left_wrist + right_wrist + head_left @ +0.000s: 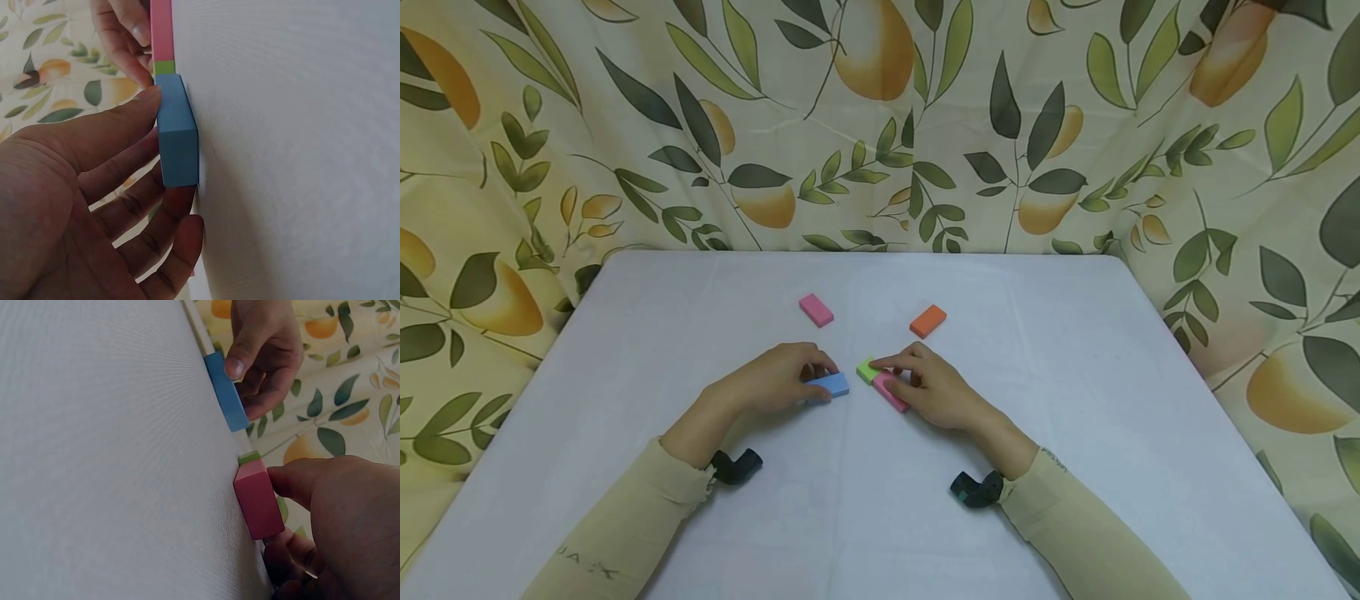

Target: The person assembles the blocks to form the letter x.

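Note:
My left hand (817, 380) pinches a blue block (832, 385) that lies flat on the white table (880, 517); the left wrist view shows my thumb (128, 119) on one long side of the blue block (178, 134) and my fingers on the other. My right hand (901, 377) holds a pink block (889, 391) between thumb and fingers, its index fingertip reaching to a green block (867, 369) that touches the pink one's far end. In the right wrist view the pink block (257, 499) and green block (249, 457) sit end to end, a short gap from the blue block (226, 394).
A second pink block (816, 310) and an orange block (928, 321) lie farther back on the table, apart from each other. A leaf-and-fruit patterned curtain (880, 125) hangs behind and to both sides of the table.

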Available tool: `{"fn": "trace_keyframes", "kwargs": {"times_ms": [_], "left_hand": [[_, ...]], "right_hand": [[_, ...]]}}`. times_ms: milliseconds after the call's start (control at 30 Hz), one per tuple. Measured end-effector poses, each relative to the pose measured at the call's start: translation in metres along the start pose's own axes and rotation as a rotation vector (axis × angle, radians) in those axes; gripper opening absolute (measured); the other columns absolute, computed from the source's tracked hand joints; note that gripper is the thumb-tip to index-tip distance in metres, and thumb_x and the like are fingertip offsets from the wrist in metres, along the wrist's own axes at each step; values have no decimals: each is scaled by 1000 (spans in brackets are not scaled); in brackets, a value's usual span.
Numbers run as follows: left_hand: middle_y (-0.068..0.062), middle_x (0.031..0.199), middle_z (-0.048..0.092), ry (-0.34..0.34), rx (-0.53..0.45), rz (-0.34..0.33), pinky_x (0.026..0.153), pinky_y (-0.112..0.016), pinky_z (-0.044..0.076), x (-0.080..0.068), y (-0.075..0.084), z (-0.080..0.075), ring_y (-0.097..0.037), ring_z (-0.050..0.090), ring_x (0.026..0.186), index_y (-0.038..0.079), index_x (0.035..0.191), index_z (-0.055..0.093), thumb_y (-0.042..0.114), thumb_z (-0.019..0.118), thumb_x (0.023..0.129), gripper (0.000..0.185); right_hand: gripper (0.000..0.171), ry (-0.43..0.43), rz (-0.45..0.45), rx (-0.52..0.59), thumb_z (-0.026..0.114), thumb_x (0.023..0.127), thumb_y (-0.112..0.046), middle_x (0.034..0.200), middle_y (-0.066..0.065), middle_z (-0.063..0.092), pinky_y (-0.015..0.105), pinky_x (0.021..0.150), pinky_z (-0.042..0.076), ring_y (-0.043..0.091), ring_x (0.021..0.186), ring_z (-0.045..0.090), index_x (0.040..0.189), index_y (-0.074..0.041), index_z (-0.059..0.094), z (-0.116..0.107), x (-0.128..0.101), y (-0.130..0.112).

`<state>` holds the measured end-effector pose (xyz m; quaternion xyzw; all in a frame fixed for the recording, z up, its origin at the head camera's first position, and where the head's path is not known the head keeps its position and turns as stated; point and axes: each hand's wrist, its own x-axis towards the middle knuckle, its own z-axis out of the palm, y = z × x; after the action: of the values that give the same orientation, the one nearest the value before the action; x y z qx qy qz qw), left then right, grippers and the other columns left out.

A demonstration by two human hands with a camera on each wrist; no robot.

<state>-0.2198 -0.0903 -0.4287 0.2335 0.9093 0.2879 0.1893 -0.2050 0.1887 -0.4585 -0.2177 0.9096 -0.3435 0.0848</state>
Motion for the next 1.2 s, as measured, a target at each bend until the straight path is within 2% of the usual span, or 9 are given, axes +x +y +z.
{"fn": "trace_keyframes", "kwargs": {"times_ms": [133,800,933,1100,1200], "left_hand": [[9,102,63,0,1,7,88,-30,47,0,0,0,-15,57,97,23,119,66,29,75,84,37],[8,98,60,-15,27,31,83,-27,47,5,-1,5,-12,54,93,23,120,65,33,75,84,38],[7,98,60,-15,30,28,83,-28,47,4,1,4,-12,54,93,22,121,65,33,75,85,39],[6,99,61,-15,18,25,83,-29,47,2,3,4,-13,54,93,21,121,65,33,74,85,39],[7,100,62,-13,-7,21,83,-29,46,1,3,3,-12,55,92,21,120,64,33,74,85,39]], "right_hand": [[31,-2,19,16,59,95,-34,104,-10,51,30,68,43,14,81,50,126,-42,61,0,-1,0],[31,-8,-14,-4,60,96,-31,103,-11,51,27,61,40,14,75,48,126,-39,62,0,1,-1],[31,-10,-11,0,59,96,-31,104,-10,51,28,64,40,14,77,48,126,-38,62,0,1,-2],[31,-9,-2,3,59,96,-31,104,-9,51,29,67,41,14,80,49,126,-39,62,0,1,-2],[32,-7,-1,-2,59,96,-31,104,-10,51,28,64,40,15,77,48,126,-40,62,0,2,-1]]}}
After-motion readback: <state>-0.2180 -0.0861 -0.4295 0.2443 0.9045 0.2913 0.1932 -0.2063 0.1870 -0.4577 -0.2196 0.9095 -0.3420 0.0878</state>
